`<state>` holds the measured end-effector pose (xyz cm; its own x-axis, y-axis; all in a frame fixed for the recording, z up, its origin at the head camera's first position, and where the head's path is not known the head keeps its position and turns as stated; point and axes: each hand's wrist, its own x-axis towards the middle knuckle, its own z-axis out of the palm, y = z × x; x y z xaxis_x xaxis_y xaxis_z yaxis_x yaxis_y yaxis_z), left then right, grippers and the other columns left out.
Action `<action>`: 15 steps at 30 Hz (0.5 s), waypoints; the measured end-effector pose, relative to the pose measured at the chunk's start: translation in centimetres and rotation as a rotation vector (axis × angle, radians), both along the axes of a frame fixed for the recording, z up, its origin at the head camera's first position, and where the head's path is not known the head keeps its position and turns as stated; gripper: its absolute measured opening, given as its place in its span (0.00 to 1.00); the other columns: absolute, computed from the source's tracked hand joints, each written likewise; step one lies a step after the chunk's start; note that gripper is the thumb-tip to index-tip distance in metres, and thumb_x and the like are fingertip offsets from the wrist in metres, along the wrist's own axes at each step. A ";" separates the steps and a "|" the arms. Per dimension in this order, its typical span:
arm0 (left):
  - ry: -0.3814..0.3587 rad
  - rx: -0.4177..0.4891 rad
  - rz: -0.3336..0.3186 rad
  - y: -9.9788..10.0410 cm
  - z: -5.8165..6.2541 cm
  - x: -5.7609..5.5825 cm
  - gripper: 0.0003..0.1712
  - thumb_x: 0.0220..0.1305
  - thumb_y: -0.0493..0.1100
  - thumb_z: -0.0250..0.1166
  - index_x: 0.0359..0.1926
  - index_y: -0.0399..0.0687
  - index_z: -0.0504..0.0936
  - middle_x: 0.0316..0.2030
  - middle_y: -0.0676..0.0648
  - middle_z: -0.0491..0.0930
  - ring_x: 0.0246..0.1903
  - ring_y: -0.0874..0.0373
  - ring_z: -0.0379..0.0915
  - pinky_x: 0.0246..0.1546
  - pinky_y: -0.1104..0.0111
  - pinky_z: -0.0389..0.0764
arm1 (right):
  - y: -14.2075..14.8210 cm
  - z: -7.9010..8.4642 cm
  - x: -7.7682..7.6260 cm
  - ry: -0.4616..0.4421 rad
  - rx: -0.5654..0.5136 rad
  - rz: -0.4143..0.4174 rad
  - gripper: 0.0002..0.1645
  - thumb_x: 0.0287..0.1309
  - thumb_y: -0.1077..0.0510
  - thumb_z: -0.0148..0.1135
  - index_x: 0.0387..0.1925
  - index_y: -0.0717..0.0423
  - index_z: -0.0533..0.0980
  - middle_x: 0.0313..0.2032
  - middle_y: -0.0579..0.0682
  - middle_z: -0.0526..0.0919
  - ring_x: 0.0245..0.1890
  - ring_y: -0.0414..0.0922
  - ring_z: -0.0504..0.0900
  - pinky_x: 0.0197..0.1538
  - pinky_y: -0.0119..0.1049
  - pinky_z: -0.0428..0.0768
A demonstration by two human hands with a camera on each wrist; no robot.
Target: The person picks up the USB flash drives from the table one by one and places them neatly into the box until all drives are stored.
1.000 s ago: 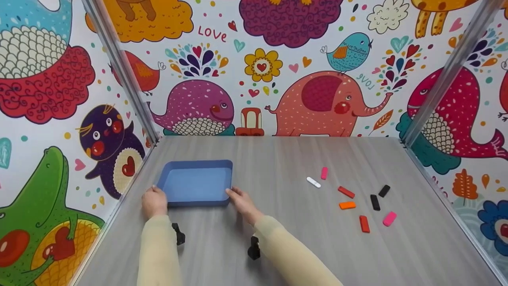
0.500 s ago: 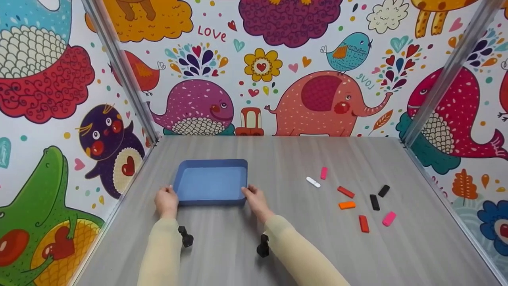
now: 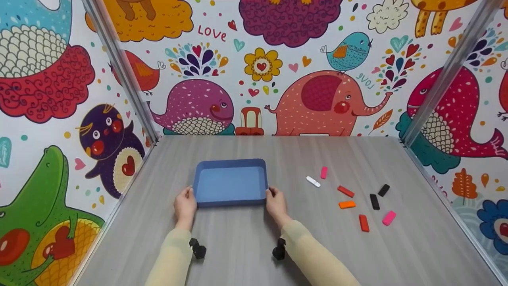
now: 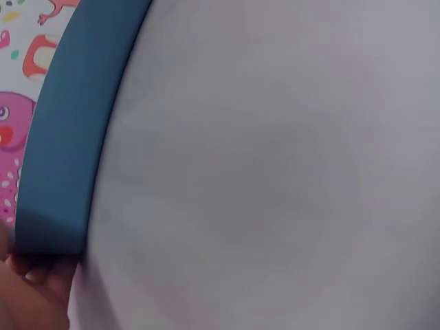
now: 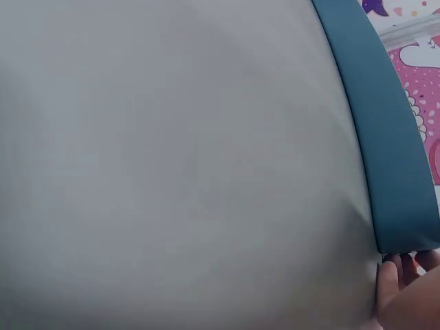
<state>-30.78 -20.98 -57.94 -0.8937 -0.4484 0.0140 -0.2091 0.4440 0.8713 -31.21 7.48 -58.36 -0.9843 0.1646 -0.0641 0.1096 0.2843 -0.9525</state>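
Note:
A shallow blue rectangular tray [image 3: 232,184] with a bare inside is held level between my two hands, left of the table's middle in the head view. My left hand [image 3: 185,205] grips its left side near the front corner, thumb up by the rim. At the opposite side my right hand [image 3: 276,203] grips the near right corner the same way. Each wrist view shows the tray's front wall, with fingers [image 4: 58,275] of the left hand at one end and fingers [image 5: 390,280] of the right hand at the other.
Several small bars lie scattered on the right of the grey table [image 3: 317,246]: a white one [image 3: 313,182], a pink one [image 3: 389,218], an orange one [image 3: 347,204], a black one [image 3: 375,201] and a red one [image 3: 364,223] among them. Cartoon-printed walls [image 3: 262,39] enclose the back and sides.
Both hands have moved to the right together, carrying the tray with them from the table's left side toward the middle. The scattered bars have stayed in place.

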 end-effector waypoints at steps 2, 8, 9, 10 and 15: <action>0.008 0.009 -0.008 0.8 -0.3 0.3 0.23 0.81 0.43 0.50 0.68 0.36 0.75 0.66 0.33 0.76 0.67 0.36 0.72 0.69 0.46 0.74 | 0.9 -0.2 0.1 0.008 0.008 -0.006 0.24 0.78 0.60 0.48 0.66 0.73 0.70 0.64 0.71 0.76 0.68 0.63 0.74 0.72 0.56 0.74; 0.022 0.046 -0.070 3.1 -0.6 1.1 0.24 0.82 0.42 0.49 0.70 0.35 0.73 0.67 0.32 0.75 0.68 0.36 0.71 0.70 0.46 0.73 | 3.5 -0.4 0.5 0.022 -0.008 -0.036 0.24 0.77 0.63 0.47 0.65 0.74 0.70 0.64 0.72 0.75 0.69 0.64 0.73 0.73 0.57 0.71; 0.031 0.056 -0.082 3.4 -0.7 1.2 0.24 0.82 0.41 0.49 0.70 0.34 0.73 0.67 0.31 0.75 0.68 0.36 0.71 0.70 0.47 0.73 | 3.9 -0.5 0.6 0.027 -0.009 -0.045 0.24 0.77 0.63 0.47 0.65 0.74 0.70 0.64 0.72 0.76 0.68 0.64 0.73 0.73 0.57 0.71; 0.036 0.065 -0.090 3.8 -0.8 1.3 0.24 0.82 0.41 0.49 0.70 0.33 0.73 0.67 0.31 0.75 0.68 0.36 0.71 0.70 0.47 0.73 | 4.3 -0.5 0.7 0.033 -0.011 -0.052 0.23 0.76 0.63 0.47 0.65 0.75 0.71 0.64 0.72 0.76 0.68 0.64 0.73 0.73 0.57 0.71; 0.039 0.111 -0.121 5.4 -0.9 2.0 0.24 0.82 0.41 0.49 0.71 0.34 0.71 0.68 0.31 0.74 0.69 0.36 0.70 0.70 0.47 0.74 | 6.0 -0.7 1.3 0.066 -0.020 -0.074 0.23 0.75 0.65 0.47 0.64 0.75 0.71 0.63 0.72 0.77 0.67 0.65 0.74 0.73 0.57 0.71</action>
<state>-28.81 -15.59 -58.86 -0.9410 -0.3383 0.0060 -0.1252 0.3646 0.9227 -29.91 13.48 -59.08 -0.9716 0.2367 -0.0030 0.0660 0.2586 -0.9637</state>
